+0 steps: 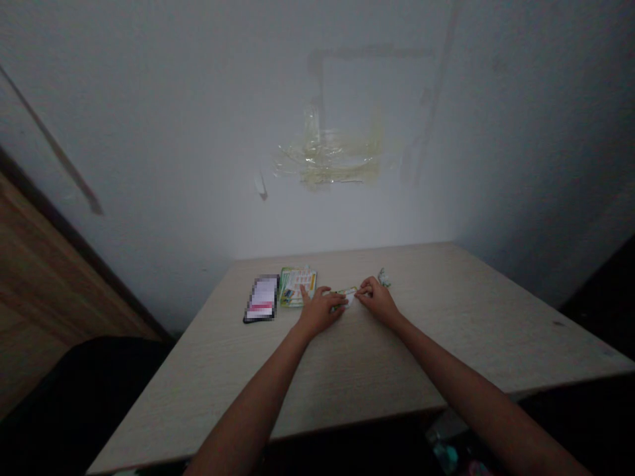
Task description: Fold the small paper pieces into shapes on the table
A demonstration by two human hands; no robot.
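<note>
— Pale desk [213, 396], wood-grained. Next?
— Left hand [320, 311]: fingers loose, spread over a printed slip [351, 299], mid-desk. Right hand [379, 301]: fingers bunched at the slip's right end; cannot tell whether gripping.
— Around them?
— Phone [262, 299] left, printed stack [292, 281] beside it; crumpled scrap [383, 277] right. Far wall [198, 145], taped.

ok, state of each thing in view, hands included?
Phone: flat, screen up and lit
Printed papers: loosely stacked, flat
Worked piece: on the table, partly covered by the left hand
Left hand: fingers spread over it
Right hand: fingertips at its right end; grip unclear
Small scrap: crumpled
Clear tape: wrinkled, on the wall
</note>
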